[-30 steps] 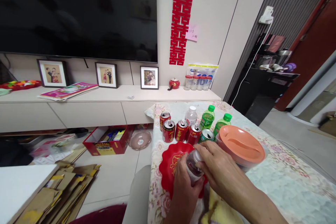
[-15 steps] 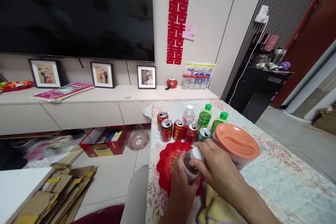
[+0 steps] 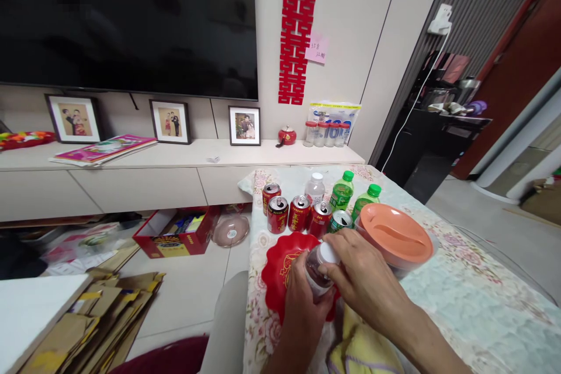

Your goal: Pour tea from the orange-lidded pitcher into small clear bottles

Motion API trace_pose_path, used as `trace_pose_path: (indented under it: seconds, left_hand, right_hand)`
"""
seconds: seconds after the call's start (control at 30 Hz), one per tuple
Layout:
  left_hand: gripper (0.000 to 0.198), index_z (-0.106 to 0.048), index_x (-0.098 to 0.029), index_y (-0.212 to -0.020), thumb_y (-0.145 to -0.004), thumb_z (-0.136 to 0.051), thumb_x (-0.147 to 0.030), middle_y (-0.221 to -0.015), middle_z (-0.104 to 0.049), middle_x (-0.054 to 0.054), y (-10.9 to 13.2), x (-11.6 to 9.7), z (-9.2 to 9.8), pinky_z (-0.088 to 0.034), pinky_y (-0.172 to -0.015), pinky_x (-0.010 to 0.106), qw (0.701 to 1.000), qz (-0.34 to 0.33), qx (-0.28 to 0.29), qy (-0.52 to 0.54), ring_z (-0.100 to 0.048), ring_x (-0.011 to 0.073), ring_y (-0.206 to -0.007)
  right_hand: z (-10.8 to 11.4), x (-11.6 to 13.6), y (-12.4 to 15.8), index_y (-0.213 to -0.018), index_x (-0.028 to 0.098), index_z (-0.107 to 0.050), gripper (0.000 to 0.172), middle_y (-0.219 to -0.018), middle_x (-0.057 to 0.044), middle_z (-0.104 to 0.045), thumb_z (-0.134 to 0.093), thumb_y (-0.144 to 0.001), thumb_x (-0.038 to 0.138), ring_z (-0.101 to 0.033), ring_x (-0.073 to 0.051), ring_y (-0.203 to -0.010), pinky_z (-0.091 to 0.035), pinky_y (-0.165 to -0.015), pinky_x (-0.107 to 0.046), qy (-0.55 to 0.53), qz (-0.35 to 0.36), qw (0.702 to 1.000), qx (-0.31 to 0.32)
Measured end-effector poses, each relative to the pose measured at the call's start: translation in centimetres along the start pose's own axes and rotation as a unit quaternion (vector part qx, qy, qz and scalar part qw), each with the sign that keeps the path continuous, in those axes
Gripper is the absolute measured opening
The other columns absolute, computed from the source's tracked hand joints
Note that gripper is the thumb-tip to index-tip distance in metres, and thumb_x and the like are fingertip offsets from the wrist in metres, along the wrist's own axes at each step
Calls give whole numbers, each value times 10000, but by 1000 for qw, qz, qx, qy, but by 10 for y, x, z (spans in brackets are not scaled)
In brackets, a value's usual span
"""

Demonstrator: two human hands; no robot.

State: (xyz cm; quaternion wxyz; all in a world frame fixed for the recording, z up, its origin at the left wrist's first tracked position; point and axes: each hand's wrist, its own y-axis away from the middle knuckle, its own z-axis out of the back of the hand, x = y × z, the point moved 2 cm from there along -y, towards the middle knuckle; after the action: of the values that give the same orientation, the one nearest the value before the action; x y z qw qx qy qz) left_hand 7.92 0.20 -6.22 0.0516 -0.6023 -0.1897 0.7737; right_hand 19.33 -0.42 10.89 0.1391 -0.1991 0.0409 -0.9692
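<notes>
A clear bottle with dark contents (image 3: 314, 269) is held tilted over a red scalloped plate (image 3: 275, 280) with a gold design. My left hand (image 3: 304, 298) wraps round the bottle's body. The fingers of my right hand (image 3: 357, 263) are closed about its white cap (image 3: 328, 253), which sits on the bottle's neck. Just beyond the plate stand several red drink cans (image 3: 300, 214) and a green can (image 3: 340, 221). Under my right wrist lies a yellow cloth (image 3: 363, 345).
Behind the cans stand a clear white-capped bottle (image 3: 315, 188) and two green-capped bottles (image 3: 342, 193). A tub with an orange lid (image 3: 397, 232) is right of my hands. Left on the floor are a red box (image 3: 179, 232) and flattened cardboard (image 3: 100, 315).
Both hands keep their hold on the bottle and its cap, with only a slight shift. The view has tilted a little; the cans and plate stay in place.
</notes>
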Motion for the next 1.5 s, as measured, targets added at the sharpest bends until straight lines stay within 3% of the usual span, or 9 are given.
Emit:
trace_pose_path:
  seconds: [0.2, 0.4, 0.5, 0.7, 0.93, 1.13, 1.27, 1.4, 1.5]
  left_hand:
    - [681, -558, -186, -1377, -737, -745, -326, -1324, -718, 174, -4, -5, 3, -586, -1067, 545, 1000, 21, 9, 2, -706, 397, -1251]
    - [691, -540, -194, -1391, -735, -721, -312, -1386, -693, 180, -2, -3, 3, -541, -1129, 555, 1000, 22, 19, -6, -660, 413, -1328]
    - [667, -518, -197, -1385, -759, -709, -321, -1403, -671, 193, 2, 4, 0, -523, -1138, 569, 1000, 14, 11, -12, -645, 415, -1337]
    - [647, -497, -152, -1377, -769, -697, -251, -1383, -653, 216, 5, 10, -2, -499, -1149, 590, 999, 25, 41, -17, -625, 403, -1345]
    - [873, -446, -171, -1506, -681, -730, -208, -1498, -591, 196, -2, -4, 12, -456, -1195, 592, 998, -13, 21, -52, -539, 415, -1438]
    - [851, -461, -183, -1487, -693, -757, -253, -1465, -625, 193, -14, -30, 23, -493, -1146, 570, 999, -24, 17, -27, -591, 393, -1383]
    - [642, -550, -221, -1309, -716, -775, -319, -1267, -721, 138, -28, -50, 31, -574, -997, 491, 998, 10, 58, 3, -704, 355, -1185]
    - [533, -548, -229, -1168, -736, -790, -426, -1074, -758, 83, -42, -54, 46, -596, -853, 426, 988, 114, 95, 49, -741, 307, -971]
    - [601, -543, -231, -1190, -703, -833, -432, -1118, -767, 84, -51, -49, 56, -600, -890, 415, 978, 152, 88, 111, -745, 301, -1023]
  right_hand:
    - [-8, -3, -2, -1029, 169, -677, 148, -1032, -113, -654, -558, -942, 179, -626, -296, -1016, -509, -891, -471, -11, -7, 999, -33]
    - [-23, -11, 2, -1274, 161, -641, 367, -1149, -124, -644, -622, -912, 220, -650, -304, -1076, -524, -940, -491, -82, -15, 995, -52]
    - [-27, -12, 4, -1186, 164, -656, 290, -1070, -99, -645, -638, -903, 226, -669, -278, -974, -525, -864, -450, -88, 1, 992, -86]
    - [-5, -6, 3, -1018, 178, -656, 146, -910, -47, -624, -699, -915, 271, -609, -215, -822, -453, -728, -350, -60, 67, 976, -197]
    - [23, -2, 1, -1033, 158, -665, 202, -856, -28, -622, -733, -901, 295, -573, -190, -764, -417, -692, -325, -49, 75, 965, -245]
    - [26, 8, -8, -984, 173, -676, 179, -864, -38, -629, -733, -874, 303, -567, -213, -785, -409, -702, -351, -40, 45, 979, -192]
    - [26, 13, -8, -1033, 170, -684, 202, -915, -61, -650, -725, -886, 302, -599, -229, -822, -456, -725, -370, -60, 49, 982, -172]
    - [18, 2, 23, -1296, 161, -629, 399, -1053, -115, -685, -656, -946, 351, -660, -259, -892, -552, -778, -429, -83, 39, 985, -143]
    - [-21, -19, 63, -1095, 194, -708, 220, -1074, -139, -710, -585, -951, 307, -689, -311, -966, -594, -803, -497, -40, -23, 998, -38]
